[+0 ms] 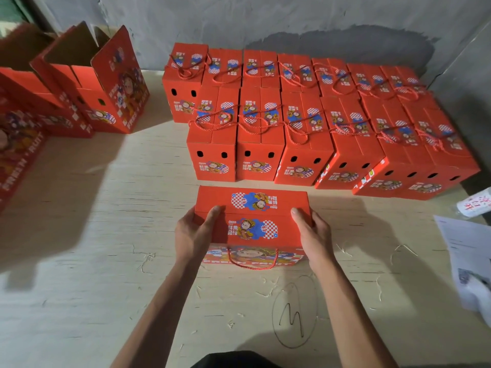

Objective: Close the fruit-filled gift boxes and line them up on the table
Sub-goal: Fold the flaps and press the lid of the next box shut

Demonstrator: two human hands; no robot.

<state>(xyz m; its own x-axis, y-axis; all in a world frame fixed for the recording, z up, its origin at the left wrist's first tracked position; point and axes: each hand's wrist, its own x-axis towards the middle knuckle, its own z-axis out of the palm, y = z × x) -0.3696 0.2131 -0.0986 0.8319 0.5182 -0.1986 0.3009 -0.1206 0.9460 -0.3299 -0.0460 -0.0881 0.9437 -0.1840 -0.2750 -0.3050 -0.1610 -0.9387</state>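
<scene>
A closed red gift box (pixel 253 221) with cartoon print stands on the pale table (pixel 106 235) in front of me, its red rope handle hanging down the near side. My left hand (pixel 195 235) holds its left end with the thumb on top. At the box's right end my right hand (pixel 312 235) holds it the same way. Behind it stand two rows of several closed red boxes (pixel 305 123), rope handles on top, reaching to the wall.
Several open red boxes (pixel 87 83) with raised flaps stand at the far left. Printed papers (pixel 467 251) and a white wrapped item (pixel 475 201) lie at the right edge. A pen scribble (pixel 293 312) marks the table near me. A grey wall backs the rows.
</scene>
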